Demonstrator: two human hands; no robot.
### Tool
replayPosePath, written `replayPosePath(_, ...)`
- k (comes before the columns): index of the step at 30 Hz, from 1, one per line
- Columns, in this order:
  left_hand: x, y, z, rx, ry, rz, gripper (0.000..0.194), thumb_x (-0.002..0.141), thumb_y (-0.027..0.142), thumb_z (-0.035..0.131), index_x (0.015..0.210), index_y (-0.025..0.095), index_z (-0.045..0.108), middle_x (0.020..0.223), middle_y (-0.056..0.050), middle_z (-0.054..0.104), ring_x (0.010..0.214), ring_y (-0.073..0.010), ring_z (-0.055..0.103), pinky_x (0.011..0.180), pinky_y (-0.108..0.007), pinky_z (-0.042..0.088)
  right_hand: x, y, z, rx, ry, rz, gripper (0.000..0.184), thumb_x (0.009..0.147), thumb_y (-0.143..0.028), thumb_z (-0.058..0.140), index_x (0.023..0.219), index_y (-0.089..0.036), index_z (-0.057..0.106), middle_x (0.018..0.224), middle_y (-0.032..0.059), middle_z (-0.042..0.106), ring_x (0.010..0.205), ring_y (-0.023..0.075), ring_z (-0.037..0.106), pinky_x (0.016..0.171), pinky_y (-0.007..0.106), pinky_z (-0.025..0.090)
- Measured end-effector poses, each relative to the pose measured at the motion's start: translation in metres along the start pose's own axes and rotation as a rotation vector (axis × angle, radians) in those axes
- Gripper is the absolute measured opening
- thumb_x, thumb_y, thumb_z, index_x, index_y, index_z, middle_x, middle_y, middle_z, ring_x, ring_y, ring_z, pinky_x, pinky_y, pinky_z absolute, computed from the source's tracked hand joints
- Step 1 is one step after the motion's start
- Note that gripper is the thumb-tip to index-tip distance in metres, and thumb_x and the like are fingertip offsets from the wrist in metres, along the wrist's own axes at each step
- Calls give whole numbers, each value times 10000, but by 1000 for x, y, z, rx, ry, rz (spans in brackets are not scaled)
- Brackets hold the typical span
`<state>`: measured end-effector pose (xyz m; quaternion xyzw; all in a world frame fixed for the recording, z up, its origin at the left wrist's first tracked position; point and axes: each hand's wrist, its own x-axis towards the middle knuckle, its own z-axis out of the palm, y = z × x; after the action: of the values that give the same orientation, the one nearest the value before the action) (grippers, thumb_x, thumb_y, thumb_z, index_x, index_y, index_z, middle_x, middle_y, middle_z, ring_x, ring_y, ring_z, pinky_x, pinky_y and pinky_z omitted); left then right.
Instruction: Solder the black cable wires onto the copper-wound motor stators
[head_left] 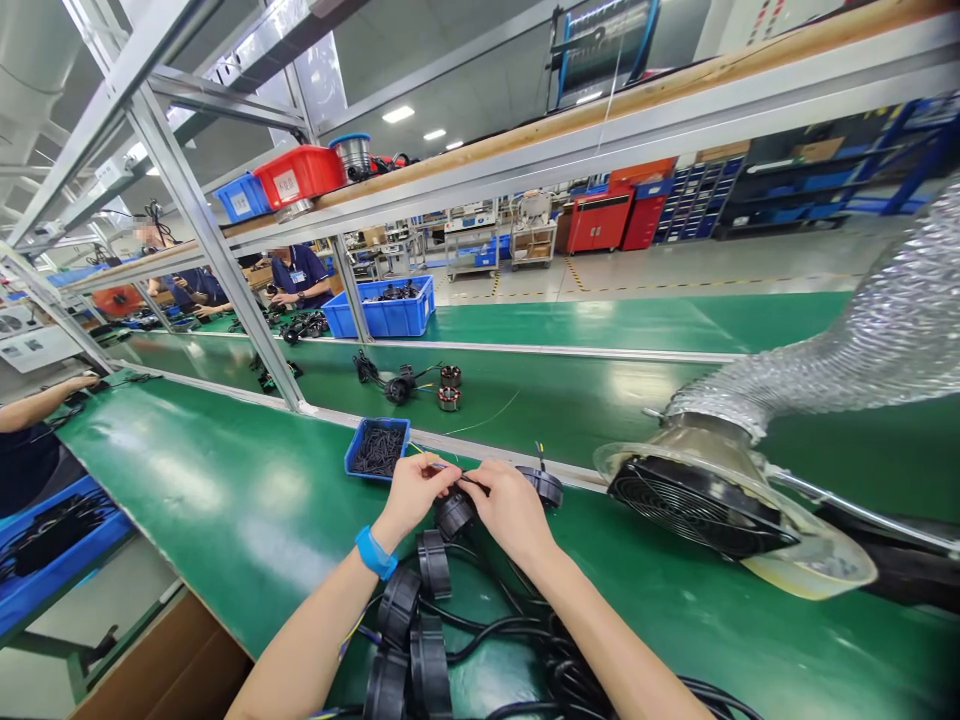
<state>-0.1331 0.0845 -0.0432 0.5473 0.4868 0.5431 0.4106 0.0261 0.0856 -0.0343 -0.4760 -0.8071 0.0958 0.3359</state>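
Observation:
My left hand (411,497), with a blue band at the wrist, is closed in a pinch on thin wires (417,449) whose yellow and blue ends stick out above the fingers. My right hand (514,510) pinches at the same spot, fingertips nearly touching the left ones; a small dark piece there is mostly hidden. Just under the hands is a black round housing (454,514). Several similar black housings (430,665) with thick black cables (495,628) lie between my forearms. Another black ring-shaped part (545,486) with upright wires lies right of my right hand.
A small blue bin (377,447) of short black pieces stands left of my hands. At right sits a fan hood (705,510) with a silver duct (847,350). Copper-wound rings (449,399) lie beyond the metal rail. A co-worker's arm (49,402) reaches in at far left.

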Motion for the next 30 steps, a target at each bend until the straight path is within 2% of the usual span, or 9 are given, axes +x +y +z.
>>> replayPosePath(5, 6, 1, -8, 41, -62, 37, 338, 783, 400, 713, 972, 120, 699, 776, -56, 689, 628, -129, 603, 598, -248, 487, 5, 9, 0, -60, 28, 95, 234, 924, -304, 547, 864, -243, 764, 836, 35, 718, 822, 216, 662, 704, 297, 442)
replayPosePath(8, 18, 4, -33, 190, 78, 153, 339, 858, 398, 631, 1077, 142, 673, 874, -72, 697, 715, -148, 621, 651, -260, 498, 7, 20, -2, -134, 75, 227, 279, 931, -338, 511, 863, -225, 757, 821, 66, 727, 746, 237, 673, 626, 311, 420)
replayPosePath(11, 29, -1, -66, 567, 272, 224, 211, 903, 330, 576, 955, 168, 702, 935, -72, 697, 783, -163, 619, 756, -291, 495, 8, 32, -6, -222, 98, 326, 293, 931, -322, 494, 866, -195, 750, 789, 113, 719, 696, 255, 670, 595, 324, 405)
replayPosePath(13, 34, -9, -81, 874, 288, 186, 178, 909, 275, 565, 931, 175, 711, 975, -81, 691, 869, -193, 624, 827, -316, 482, 8, 39, -8, -277, 90, 365, 291, 924, -306, 503, 824, -171, 741, 739, 136, 700, 681, 269, 664, 603, 337, 415)
replayPosePath(15, 36, -17, -89, 1100, 231, 121, 188, 906, 260, 577, 1006, 168, 708, 1034, -102, 677, 966, -224, 616, 878, -331, 468, 7, 43, -10, -326, 85, 382, 264, 911, -294, 524, 853, -143, 733, 770, 166, 693, 752, 302, 665, 647, 362, 443)
replayPosePath(17, 36, -24, -89, 1223, 171, 78, 249, 902, 281, 595, 1100, 157, 684, 1085, -118, 660, 1019, -240, 606, 897, -332, 463, 6, 44, -10, -362, 118, 349, 286, 903, -280, 528, 1036, -99, 704, 930, 210, 686, 910, 343, 641, 743, 405, 467)
replayPosePath(20, 36, -27, -85, 1283, 134, 60, 267, 903, 294, 600, 1117, 153, 674, 1087, -122, 654, 1021, -246, 600, 886, -329, 465, 8, 41, -6, -264, 176, 169, 398, 921, -268, 483, 1253, -82, 598, 1139, 217, 633, 1078, 348, 569, 900, 453, 455)
replayPosePath(25, 37, -28, -82, 1259, 118, 76, 163, 917, 221, 553, 905, 171, 708, 983, -106, 662, 987, -240, 595, 880, -333, 455, 26, 23, 17, -39, -26, -64, 332, 912, -281, 516, 1193, -157, 642, 1166, 136, 665, 1112, 277, 592, 978, 410, 459)
replayPosePath(30, 36, -29, -81, 1206, 163, 81, 233, 944, 176, 475, 854, 180, 689, 931, -97, 662, 967, -231, 601, 869, -329, 451, 52, -4, 44, -44, -155, -33, 209, 883, -255, 555, 980, -174, 721, 872, 113, 740, 831, 251, 687, 750, 331, 502)
